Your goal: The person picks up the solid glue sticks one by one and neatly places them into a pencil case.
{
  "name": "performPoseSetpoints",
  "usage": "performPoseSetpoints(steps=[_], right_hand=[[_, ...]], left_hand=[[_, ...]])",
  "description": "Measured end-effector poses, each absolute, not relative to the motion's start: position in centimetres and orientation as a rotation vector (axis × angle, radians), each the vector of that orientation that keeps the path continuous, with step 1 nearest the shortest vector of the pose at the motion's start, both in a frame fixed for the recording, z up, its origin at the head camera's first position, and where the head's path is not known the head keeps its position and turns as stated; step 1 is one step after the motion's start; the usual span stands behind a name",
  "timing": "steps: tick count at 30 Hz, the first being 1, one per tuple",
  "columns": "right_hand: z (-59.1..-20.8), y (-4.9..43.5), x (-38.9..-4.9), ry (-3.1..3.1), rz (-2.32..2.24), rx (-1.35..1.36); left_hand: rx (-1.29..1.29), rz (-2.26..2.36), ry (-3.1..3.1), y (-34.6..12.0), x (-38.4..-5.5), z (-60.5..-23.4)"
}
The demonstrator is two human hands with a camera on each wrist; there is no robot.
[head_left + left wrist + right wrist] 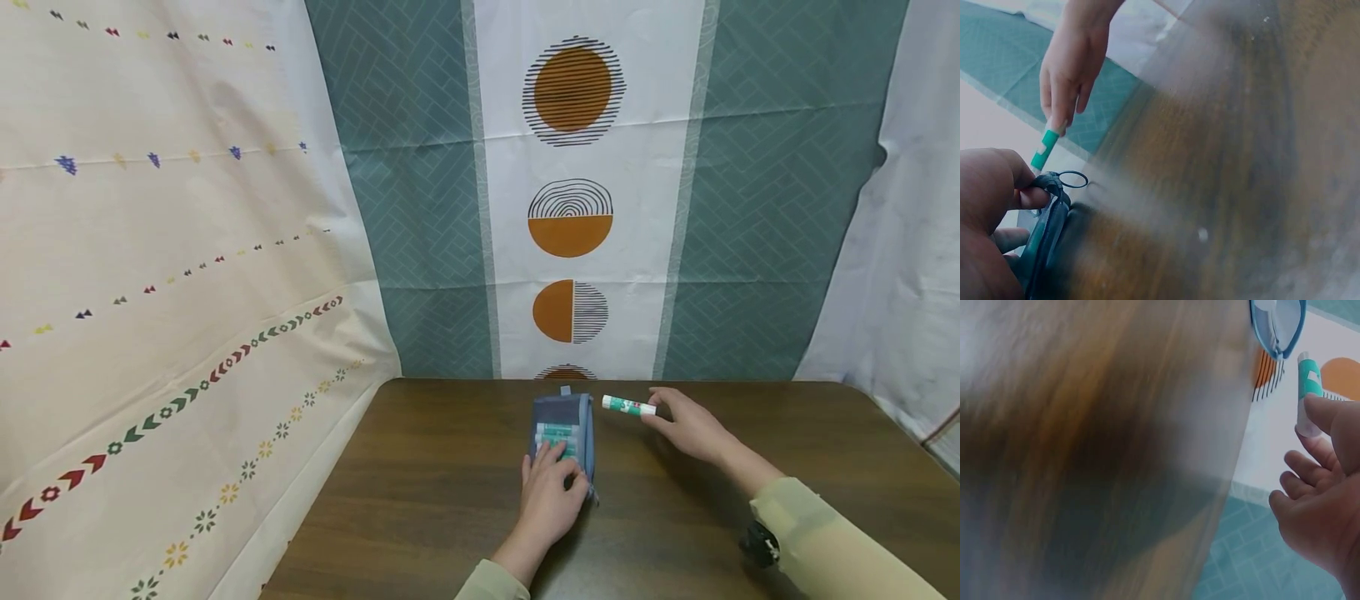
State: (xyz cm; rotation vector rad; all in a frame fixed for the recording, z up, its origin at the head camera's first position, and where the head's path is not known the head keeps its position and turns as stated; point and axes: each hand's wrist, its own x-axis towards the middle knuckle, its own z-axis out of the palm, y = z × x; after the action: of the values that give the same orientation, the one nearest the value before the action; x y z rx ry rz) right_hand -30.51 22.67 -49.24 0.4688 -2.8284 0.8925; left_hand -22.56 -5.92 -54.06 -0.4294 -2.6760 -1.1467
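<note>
A blue-grey zip pouch lies on the table, and several green and white glue sticks show through its see-through top. My left hand lies over the near end of the pouch, its thumb and a finger pinching the zipped edge, where a dark ring hangs. Just right of the pouch's far end, my right hand holds another glue stick by one end, between thumb and fingertip. This stick points left towards the pouch, raised over the table. The right wrist view shows the other fingers loosely curled.
The brown wooden table reaches back to a hanging green and white curtain. A cream patterned cloth hangs along the left side, and a white cloth along the right. A black band sits on the right wrist.
</note>
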Motion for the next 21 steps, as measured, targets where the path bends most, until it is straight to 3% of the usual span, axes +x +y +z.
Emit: performPoseSetpoints(steps=[21], right_hand=[[-50.7,19.3,-32.0,-2.892,0.935,0.514]], left_hand=[[-0.422,-1.126,-2.691,-5.8,-22.7,-54.0]])
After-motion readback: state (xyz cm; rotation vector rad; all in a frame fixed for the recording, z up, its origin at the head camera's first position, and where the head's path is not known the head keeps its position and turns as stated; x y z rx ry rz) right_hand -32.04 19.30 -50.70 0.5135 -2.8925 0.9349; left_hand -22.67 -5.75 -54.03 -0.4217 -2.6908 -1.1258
